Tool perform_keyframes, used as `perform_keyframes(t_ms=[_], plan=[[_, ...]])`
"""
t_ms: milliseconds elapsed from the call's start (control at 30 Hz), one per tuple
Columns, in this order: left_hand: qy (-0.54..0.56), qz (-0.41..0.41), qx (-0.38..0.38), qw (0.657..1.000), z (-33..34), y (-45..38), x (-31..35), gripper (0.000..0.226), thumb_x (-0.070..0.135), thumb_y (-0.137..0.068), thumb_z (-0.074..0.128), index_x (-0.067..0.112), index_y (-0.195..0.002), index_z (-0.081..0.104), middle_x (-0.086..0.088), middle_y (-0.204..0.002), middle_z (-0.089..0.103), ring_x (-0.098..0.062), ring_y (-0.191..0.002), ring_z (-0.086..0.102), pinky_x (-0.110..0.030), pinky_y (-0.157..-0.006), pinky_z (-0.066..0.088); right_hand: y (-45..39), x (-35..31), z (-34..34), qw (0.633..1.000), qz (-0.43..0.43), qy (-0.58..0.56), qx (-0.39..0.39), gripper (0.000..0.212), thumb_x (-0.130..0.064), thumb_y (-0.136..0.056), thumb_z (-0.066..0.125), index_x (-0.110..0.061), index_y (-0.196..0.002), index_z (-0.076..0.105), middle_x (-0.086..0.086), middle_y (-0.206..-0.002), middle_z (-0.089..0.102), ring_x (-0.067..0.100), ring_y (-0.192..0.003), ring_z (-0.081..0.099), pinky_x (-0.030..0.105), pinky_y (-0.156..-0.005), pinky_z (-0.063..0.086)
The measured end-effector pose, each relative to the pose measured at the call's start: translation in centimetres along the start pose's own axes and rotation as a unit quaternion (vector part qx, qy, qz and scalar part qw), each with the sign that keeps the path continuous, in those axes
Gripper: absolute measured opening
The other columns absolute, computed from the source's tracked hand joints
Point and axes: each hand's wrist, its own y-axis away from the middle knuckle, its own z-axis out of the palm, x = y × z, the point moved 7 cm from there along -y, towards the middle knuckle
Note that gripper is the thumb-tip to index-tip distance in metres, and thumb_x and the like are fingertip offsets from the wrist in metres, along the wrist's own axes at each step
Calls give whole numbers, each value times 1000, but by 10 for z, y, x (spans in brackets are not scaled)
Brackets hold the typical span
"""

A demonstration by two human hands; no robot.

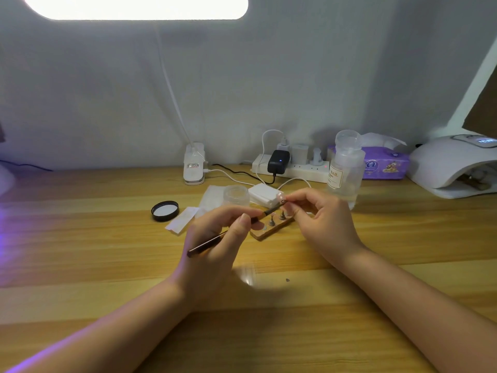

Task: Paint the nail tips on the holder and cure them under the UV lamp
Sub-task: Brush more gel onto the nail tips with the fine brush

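The left hand point(215, 238) is gripping a slim brush point(234, 228), angled up-right toward a nail tip point(280, 196) that the right hand point(322, 219) is pinching above the wooden holder point(271, 229) on the counter point(107, 251).

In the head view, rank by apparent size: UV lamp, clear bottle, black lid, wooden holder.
1. UV lamp, though cut off at the frame edge.
2. Clear bottle.
3. Wooden holder, partly hidden by hands, and black lid: too alike to rank.
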Motion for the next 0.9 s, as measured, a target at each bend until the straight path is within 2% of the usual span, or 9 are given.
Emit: perform_keyframes(t_ms=[133, 233, 333, 567, 700, 833, 900], plan=[[33, -12, 9, 999, 0, -1, 0, 24, 20, -93, 51, 10, -103, 70, -7, -92, 74, -24, -88, 72, -31, -79, 56, 0, 2, 0, 1000, 13, -18, -4, 14, -7, -87, 66, -13, -99, 71, -2, -81, 70, 1, -73, 65, 17, -62, 53], [24, -31, 25, 999, -2, -1, -5, 28, 25, -92, 50, 7, -102, 69, -9, -91, 73, -19, -87, 71, -21, -76, 52, 0, 4, 1, 999, 27, -32, -4, 10, -10, -87, 67, -16, -94, 71, -1, -77, 70, 9, -70, 66, 32, -65, 56], [-11, -34, 29, 999, -4, -1, -7, 28, 29, -93, 50, 12, -103, 70, -4, -90, 73, -14, -87, 70, -16, -75, 49, 1, 5, 3, 997, 43, -53, -18, 7, -16, -87, 68, -20, -92, 70, -2, -78, 71, 15, -73, 68, 43, -69, 56], [-26, -16, 33, 999, -4, 0, -5, 27, 27, -93, 52, 11, -107, 68, -3, -96, 73, -11, -91, 69, -17, -76, 50, 3, 7, 5, 996, 61, -63, -22, 7, -20, -87, 67, -20, -92, 71, -3, -80, 71, 14, -76, 67, 41, -70, 56], [-33, -12, 19, 999, -2, 1, -2, 28, 27, -91, 54, 10, -108, 69, -1, -96, 74, -18, -94, 71, -28, -80, 55, 4, 6, 5, 997, 59, -54, -17, 11, -14, -86, 68, -25, -91, 69, -5, -81, 71, 9, -76, 66, 35, -70, 57], [-30, -9, 10, 999, -1, 3, -2, 25, 25, -91, 54, 12, -105, 71, -3, -92, 74, -24, -90, 71, -46, -80, 56, 5, 8, 5, 997, 59, -47, -20, 16, -10, -86, 68, -25, -91, 68, -6, -82, 71, 7, -78, 67, 29, -73, 57], [-30, -2, 6, 1000, -1, 3, 0, 23, 24, -91, 53, 15, -102, 71, 2, -89, 74, -21, -87, 71, -41, -78, 57, 5, 7, 5, 997, 55, -42, -22, 18, -9, -86, 67, -25, -92, 68, -6, -84, 71, 6, -79, 67, 27, -74, 57]])
